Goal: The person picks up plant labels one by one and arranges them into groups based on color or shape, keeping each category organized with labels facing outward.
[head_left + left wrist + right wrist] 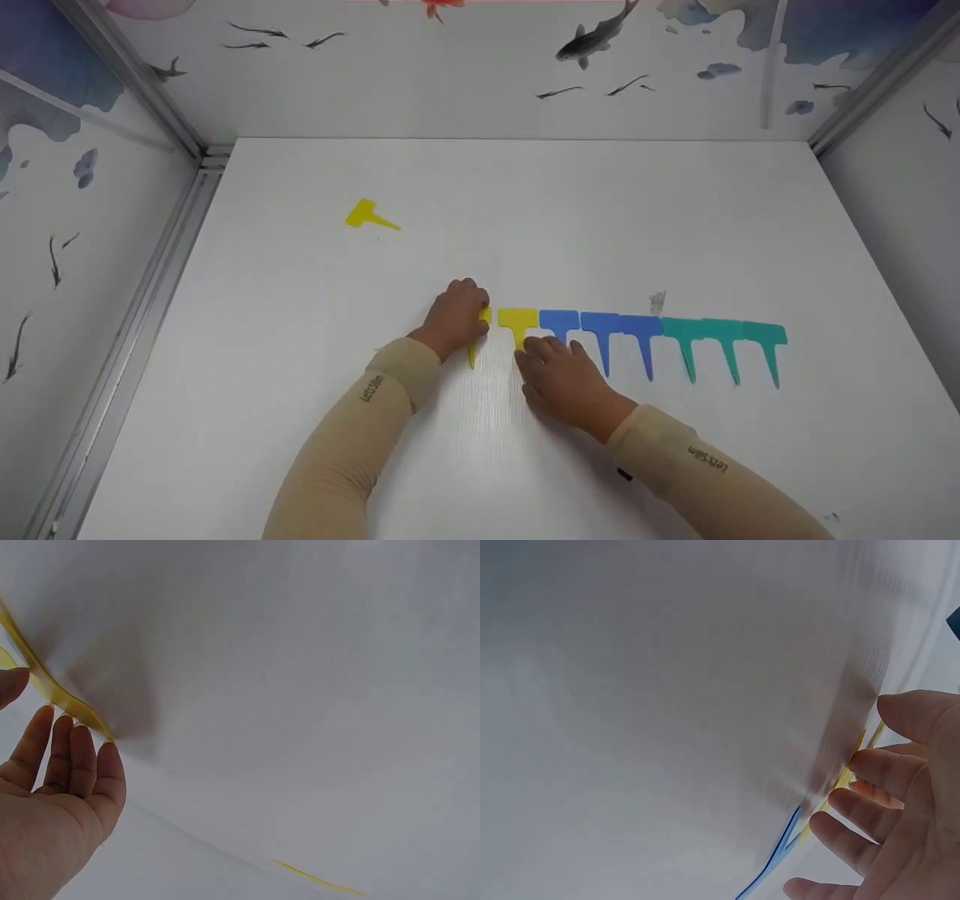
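Note:
My left hand (454,316) holds a yellow T-shaped plant label (56,692) at its head between thumb and fingertips, the stem pointing toward me. Just right of it, across a small gap, lies another yellow plant label (517,318), first in a row. My right hand (568,381) rests over the lower stems, its loosely bent fingers touching this second yellow label and covering part of the nearest blue plant label (559,319). Farther right the row continues with two more blue labels (621,324) and three green labels (724,330), heads side by side, stems toward me.
Another yellow plant label (365,214) lies apart at the back left of the white table (300,450). A small grey smudge (658,301) sits behind the row. Walls with painted fish (592,43) border the table's back and sides.

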`<state>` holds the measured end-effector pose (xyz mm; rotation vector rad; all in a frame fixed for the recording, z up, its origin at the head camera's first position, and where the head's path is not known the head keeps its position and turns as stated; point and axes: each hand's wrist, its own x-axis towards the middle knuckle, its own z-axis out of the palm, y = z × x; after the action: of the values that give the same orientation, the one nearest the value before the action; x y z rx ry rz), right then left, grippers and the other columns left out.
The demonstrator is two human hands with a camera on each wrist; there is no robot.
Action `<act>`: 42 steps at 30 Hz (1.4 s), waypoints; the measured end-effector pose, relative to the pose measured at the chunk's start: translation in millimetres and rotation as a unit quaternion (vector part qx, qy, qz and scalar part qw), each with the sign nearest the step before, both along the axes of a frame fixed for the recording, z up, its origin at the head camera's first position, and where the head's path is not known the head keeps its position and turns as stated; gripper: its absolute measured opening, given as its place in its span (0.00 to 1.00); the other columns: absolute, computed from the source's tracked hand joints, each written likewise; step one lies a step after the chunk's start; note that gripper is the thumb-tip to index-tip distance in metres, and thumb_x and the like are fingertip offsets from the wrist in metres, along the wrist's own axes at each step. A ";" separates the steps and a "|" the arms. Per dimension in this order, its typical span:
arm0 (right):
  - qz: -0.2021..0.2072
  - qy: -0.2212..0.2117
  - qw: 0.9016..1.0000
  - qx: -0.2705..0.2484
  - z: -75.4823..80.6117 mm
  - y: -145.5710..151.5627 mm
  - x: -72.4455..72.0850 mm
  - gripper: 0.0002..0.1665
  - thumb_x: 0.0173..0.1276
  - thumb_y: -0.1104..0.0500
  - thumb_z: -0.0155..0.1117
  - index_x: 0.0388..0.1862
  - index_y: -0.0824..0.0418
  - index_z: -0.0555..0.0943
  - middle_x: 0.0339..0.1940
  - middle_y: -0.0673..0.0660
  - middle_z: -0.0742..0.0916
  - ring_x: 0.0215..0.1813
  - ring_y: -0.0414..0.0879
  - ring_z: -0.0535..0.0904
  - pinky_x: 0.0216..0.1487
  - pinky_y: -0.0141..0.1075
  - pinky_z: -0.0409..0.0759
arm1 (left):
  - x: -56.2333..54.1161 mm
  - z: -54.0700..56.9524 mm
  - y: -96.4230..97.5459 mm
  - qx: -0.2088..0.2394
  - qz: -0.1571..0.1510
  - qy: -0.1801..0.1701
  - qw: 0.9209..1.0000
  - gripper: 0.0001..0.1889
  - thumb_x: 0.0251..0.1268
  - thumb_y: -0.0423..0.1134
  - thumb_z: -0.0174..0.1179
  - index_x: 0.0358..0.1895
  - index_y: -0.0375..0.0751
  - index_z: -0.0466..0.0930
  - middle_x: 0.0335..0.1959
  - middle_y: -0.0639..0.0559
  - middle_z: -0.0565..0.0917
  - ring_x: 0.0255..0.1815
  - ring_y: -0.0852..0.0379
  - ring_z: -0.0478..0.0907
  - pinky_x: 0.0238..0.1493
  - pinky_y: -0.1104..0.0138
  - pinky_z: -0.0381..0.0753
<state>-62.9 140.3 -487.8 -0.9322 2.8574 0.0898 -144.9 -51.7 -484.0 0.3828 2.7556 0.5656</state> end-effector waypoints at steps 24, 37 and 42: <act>-0.005 -0.007 1.000 0.009 1.1 -0.5 -0.8 0.27 0.69 0.48 0.59 0.65 0.54 0.74 0.64 0.55 0.77 0.64 0.53 0.72 0.59 0.59 0.73 | 3.9 3.1 6.0 -0.046 0.012 0.013 0.999 0.17 0.61 0.40 0.63 0.51 0.36 0.78 0.47 0.45 0.75 0.49 0.49 0.68 0.57 0.57 0.74; -0.009 -0.011 1.000 0.004 1.3 0.1 -0.5 0.27 0.70 0.47 0.58 0.66 0.54 0.74 0.64 0.55 0.76 0.65 0.53 0.72 0.60 0.59 0.72 | 4.6 2.2 5.3 -0.021 -0.001 0.010 1.000 0.17 0.60 0.38 0.63 0.51 0.35 0.80 0.45 0.45 0.76 0.48 0.49 0.69 0.57 0.57 0.73; -0.006 -0.013 1.000 0.005 1.3 -0.4 -0.1 0.28 0.70 0.48 0.58 0.67 0.55 0.74 0.64 0.55 0.76 0.65 0.53 0.71 0.60 0.59 0.72 | 4.9 1.4 3.9 -0.014 -0.012 0.020 1.000 0.16 0.60 0.37 0.64 0.49 0.34 0.80 0.44 0.44 0.76 0.47 0.48 0.69 0.55 0.56 0.74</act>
<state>-63.0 139.9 -486.5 -0.9061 2.8359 0.0889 -140.0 -47.8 -482.6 0.4240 2.7908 0.5191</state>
